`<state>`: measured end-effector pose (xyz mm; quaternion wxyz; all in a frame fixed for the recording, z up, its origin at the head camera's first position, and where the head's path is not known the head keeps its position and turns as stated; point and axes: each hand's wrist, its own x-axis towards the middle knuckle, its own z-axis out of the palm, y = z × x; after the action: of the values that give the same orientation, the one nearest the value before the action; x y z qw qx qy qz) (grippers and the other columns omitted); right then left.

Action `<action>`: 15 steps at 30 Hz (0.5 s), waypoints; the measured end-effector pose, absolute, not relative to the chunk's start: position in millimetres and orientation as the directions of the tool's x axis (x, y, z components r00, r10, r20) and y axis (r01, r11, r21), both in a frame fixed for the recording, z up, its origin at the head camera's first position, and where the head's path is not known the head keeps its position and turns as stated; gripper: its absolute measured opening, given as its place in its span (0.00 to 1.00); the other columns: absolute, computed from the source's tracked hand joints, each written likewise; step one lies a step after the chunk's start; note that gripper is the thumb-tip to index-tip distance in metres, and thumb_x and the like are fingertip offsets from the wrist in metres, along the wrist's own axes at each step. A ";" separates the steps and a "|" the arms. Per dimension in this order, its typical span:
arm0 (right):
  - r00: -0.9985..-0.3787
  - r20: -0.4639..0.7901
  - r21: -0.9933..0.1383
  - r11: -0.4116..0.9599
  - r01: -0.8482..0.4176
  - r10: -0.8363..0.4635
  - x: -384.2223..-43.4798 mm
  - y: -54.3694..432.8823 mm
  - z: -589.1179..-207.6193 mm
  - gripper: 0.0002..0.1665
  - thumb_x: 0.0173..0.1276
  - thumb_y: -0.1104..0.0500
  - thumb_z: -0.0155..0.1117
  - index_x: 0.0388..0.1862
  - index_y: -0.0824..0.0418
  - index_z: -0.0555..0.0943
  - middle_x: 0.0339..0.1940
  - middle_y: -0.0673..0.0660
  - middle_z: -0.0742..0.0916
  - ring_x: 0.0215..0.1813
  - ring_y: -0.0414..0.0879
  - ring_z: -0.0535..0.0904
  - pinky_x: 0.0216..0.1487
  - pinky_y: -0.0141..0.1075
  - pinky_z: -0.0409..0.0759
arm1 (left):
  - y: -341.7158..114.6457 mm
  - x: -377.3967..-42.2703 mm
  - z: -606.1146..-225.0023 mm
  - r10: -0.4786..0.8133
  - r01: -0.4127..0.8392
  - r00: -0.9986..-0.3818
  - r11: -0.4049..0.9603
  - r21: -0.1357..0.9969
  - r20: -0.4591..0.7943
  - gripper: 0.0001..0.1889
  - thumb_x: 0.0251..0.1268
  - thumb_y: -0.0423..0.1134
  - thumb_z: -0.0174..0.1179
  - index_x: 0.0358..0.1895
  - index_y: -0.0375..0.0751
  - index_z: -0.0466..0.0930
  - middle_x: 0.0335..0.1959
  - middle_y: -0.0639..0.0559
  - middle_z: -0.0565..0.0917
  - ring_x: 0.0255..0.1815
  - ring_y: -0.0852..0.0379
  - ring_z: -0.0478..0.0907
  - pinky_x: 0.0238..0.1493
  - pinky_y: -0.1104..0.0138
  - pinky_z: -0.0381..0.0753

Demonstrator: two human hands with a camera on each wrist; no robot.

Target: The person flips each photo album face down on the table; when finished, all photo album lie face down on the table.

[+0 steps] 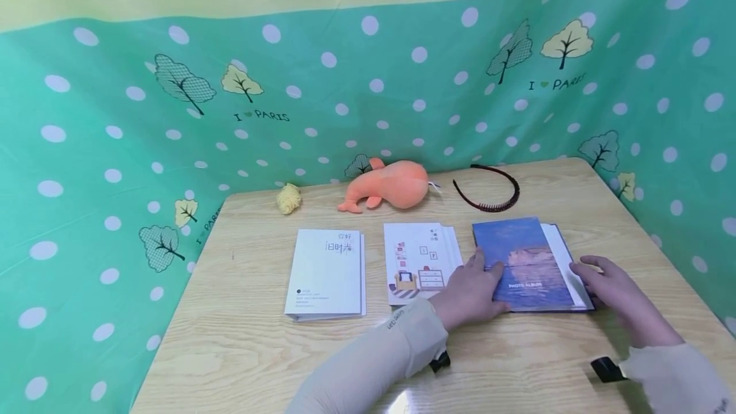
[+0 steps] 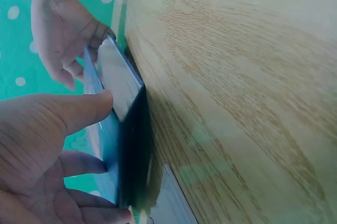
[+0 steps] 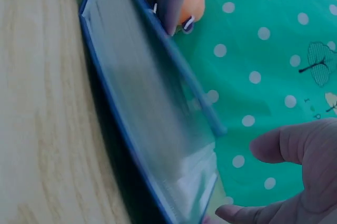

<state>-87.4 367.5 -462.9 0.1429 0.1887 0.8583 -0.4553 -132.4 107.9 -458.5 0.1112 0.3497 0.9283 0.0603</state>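
A blue photo album (image 1: 520, 273) with a seascape cover lies at the right of the table, its cover slightly raised from the white page block (image 3: 147, 87). My left hand (image 1: 474, 289) rests at its left side, fingers spread over the cover and spine, thumb (image 2: 89, 109) at the near edge. My right hand (image 1: 606, 283) is at the album's right edge. In the right wrist view its thumb (image 3: 276, 144) stands apart from the lower finger (image 3: 253, 213), which is by the album's corner. Its other fingers are largely hidden there.
A white album with a room drawing (image 1: 416, 264) lies just left, beside the left forearm. Another white album (image 1: 324, 273) lies further left. Along the back are a yellow ball-like item (image 1: 289, 199), an orange plush whale (image 1: 397, 184) and a dark headband (image 1: 514, 190).
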 end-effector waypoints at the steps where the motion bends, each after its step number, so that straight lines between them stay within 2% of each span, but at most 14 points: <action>1: -0.888 -0.413 -0.725 0.516 0.456 0.204 -86.7 366.3 -462.0 0.53 0.75 0.36 0.40 0.73 0.80 0.42 0.66 0.87 0.57 0.64 0.77 0.62 0.55 0.56 0.74 | 108.8 -132.1 -458.9 0.665 0.645 -0.729 0.746 0.166 -0.158 0.42 0.58 0.68 0.59 0.75 0.57 0.61 0.75 0.39 0.58 0.74 0.46 0.57 0.66 0.57 0.68; 2: -0.889 -0.404 -0.722 0.521 0.455 0.217 -85.8 364.6 -460.6 0.53 0.75 0.36 0.40 0.73 0.80 0.43 0.67 0.86 0.57 0.65 0.77 0.60 0.57 0.58 0.72 | 109.7 -131.7 -459.5 0.667 0.651 -0.729 0.745 0.145 -0.155 0.42 0.58 0.68 0.58 0.75 0.57 0.61 0.74 0.40 0.60 0.74 0.46 0.58 0.66 0.55 0.67; 4: -0.889 -0.398 -0.725 0.516 0.456 0.227 -84.9 361.0 -455.7 0.53 0.75 0.35 0.38 0.73 0.80 0.43 0.68 0.87 0.53 0.67 0.80 0.52 0.62 0.68 0.60 | 111.4 -130.7 -460.2 0.675 0.665 -0.723 0.738 0.115 -0.148 0.42 0.58 0.69 0.57 0.75 0.57 0.60 0.73 0.41 0.62 0.73 0.46 0.59 0.66 0.52 0.66; 6: -0.889 -0.377 -0.717 0.526 0.457 0.259 -83.4 355.4 -449.3 0.52 0.75 0.34 0.36 0.74 0.78 0.45 0.69 0.85 0.52 0.69 0.80 0.49 0.63 0.69 0.56 | 112.5 -129.3 -459.8 0.683 0.674 -0.716 0.730 0.111 -0.143 0.43 0.58 0.69 0.57 0.75 0.57 0.60 0.71 0.43 0.63 0.73 0.46 0.59 0.66 0.52 0.66; 11: -0.917 -0.288 -0.737 0.548 0.396 0.276 -80.6 345.4 -439.8 0.51 0.75 0.33 0.35 0.74 0.77 0.50 0.70 0.84 0.53 0.69 0.80 0.49 0.63 0.70 0.55 | 113.1 -127.1 -457.9 0.719 0.685 -0.678 0.694 0.223 -0.152 0.45 0.60 0.68 0.57 0.76 0.54 0.54 0.74 0.45 0.59 0.74 0.49 0.58 0.65 0.59 0.69; 15: -0.947 -0.177 -0.757 0.579 0.304 0.266 -78.7 335.2 -434.0 0.47 0.77 0.37 0.37 0.73 0.76 0.54 0.67 0.82 0.63 0.65 0.76 0.60 0.56 0.68 0.64 | 114.3 -125.0 -457.9 0.754 0.692 -0.642 0.647 0.319 -0.138 0.48 0.60 0.68 0.57 0.78 0.56 0.44 0.78 0.46 0.51 0.74 0.45 0.58 0.65 0.59 0.69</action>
<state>-78.7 335.2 -434.0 0.0222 0.1606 0.8882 -0.4300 -125.0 114.3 -457.9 0.1301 0.4025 0.8982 0.1193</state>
